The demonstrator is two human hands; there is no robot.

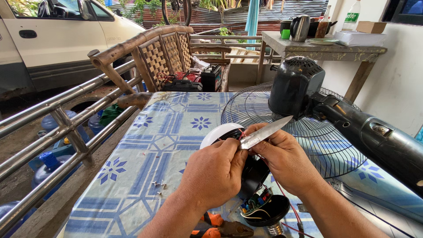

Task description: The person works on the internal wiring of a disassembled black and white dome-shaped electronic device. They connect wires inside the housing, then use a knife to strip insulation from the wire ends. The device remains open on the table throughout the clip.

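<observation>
Both hands work above the blue-patterned table point(145, 145). Right hand point(286, 158) grips a knife point(264, 132), blade angled up-right. Left hand point(213, 172) pinches a thin red wire point(241, 134) against the blade, over an opened lamp bulb point(264, 209). Fan point(308, 101) lies just beside.

The tablecloth point(145, 145) is patterned with light blue bands and dark blue star flowers on a pale ground. The knife blade point(266, 131) is seen as bright silver. A white dome cover point(216, 132) is shown, and thin red wires point(286, 207) are noticed beside a black lamp housing point(269, 211), in which small blue, red and green parts are seen. The fan motor point(293, 86) is coloured black, and the fan grille point(260, 110) is dark grey. Orange and black handles are seen on the pliers point(216, 227) at the near edge of the tabletop. The chair point(163, 55) is woven in a brown and cream check
</observation>
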